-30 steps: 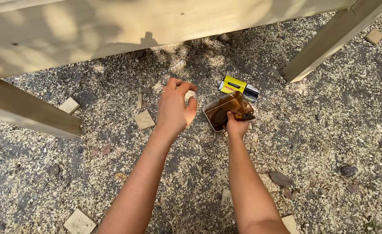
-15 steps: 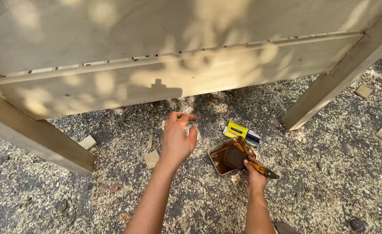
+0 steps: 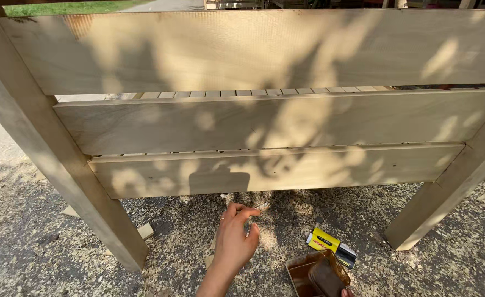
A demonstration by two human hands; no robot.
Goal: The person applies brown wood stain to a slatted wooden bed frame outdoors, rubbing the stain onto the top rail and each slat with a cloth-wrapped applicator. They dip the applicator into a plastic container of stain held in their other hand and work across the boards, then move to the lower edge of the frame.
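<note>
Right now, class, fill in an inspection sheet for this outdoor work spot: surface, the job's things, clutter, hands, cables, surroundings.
Surface: gravel ground strewn with sawdust and wood chips.
Job's things: bare wooden frame of three horizontal boards between slanted legs; a small tray of brown liquid with a dark brown pad over it.
Clutter: a yellow and black packet beside the tray; wood offcuts near the left leg and at the right edge.
Hands: left hand empty, fingers loosely curled above the ground; right hand barely in view at the pad, grip unclear.
Cables: nothing seen.
Surroundings: grass beyond the frame; dappled shade.
</note>
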